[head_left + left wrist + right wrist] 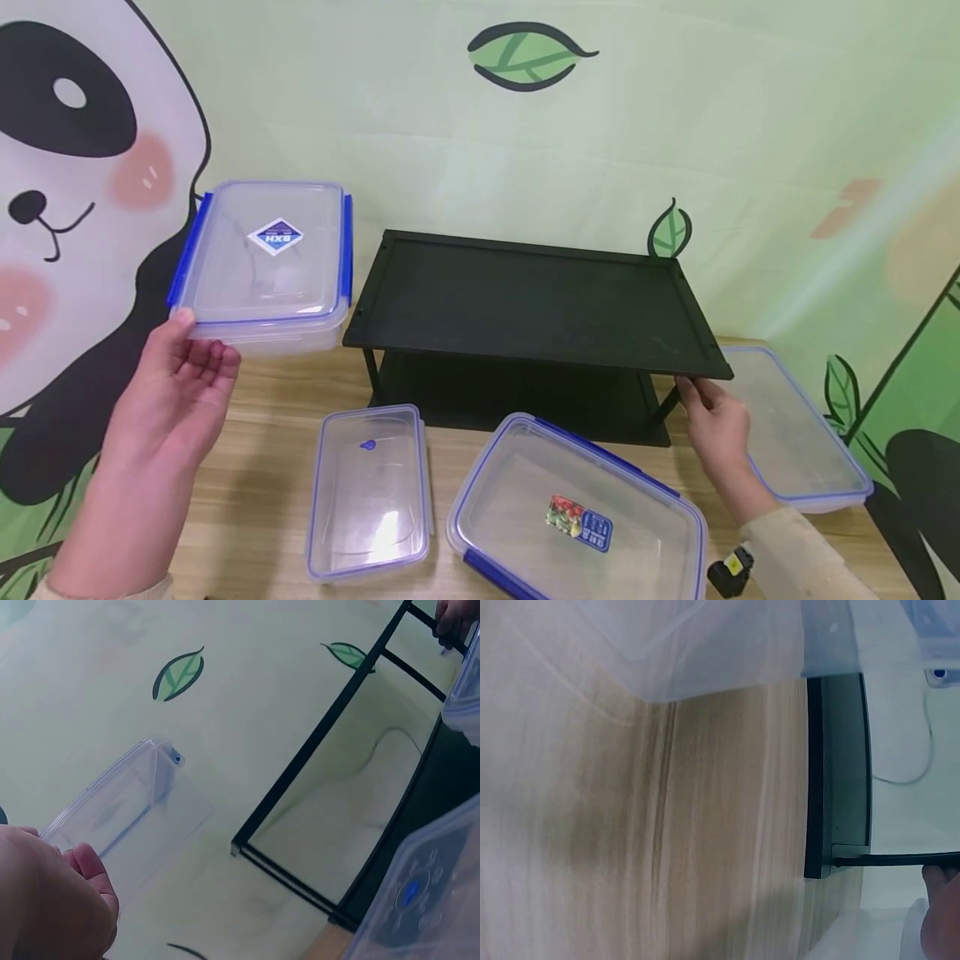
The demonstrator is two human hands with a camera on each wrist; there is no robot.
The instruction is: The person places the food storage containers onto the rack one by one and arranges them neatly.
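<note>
My left hand [180,375] holds a clear plastic food container [262,267] by its near edge, thumb on the lid's rim and fingers curled beneath. Blue clips run along two sides of the container, and a BXH label lies on its lid. Raised off the table, it is beside the left end of a black two-tier rack [517,304]. At the other end, my right hand [716,425] grips the rack near its front right leg, just under the top shelf. In the left wrist view, fingers [454,622] curl around the rack's frame there.
A small clear container [367,492] and a larger blue-clipped one [577,517] are in front of the rack on the wooden table [262,467]. Another clear container [795,425] lies right of the rack. Behind hangs a green backdrop [420,108] with a panda print.
</note>
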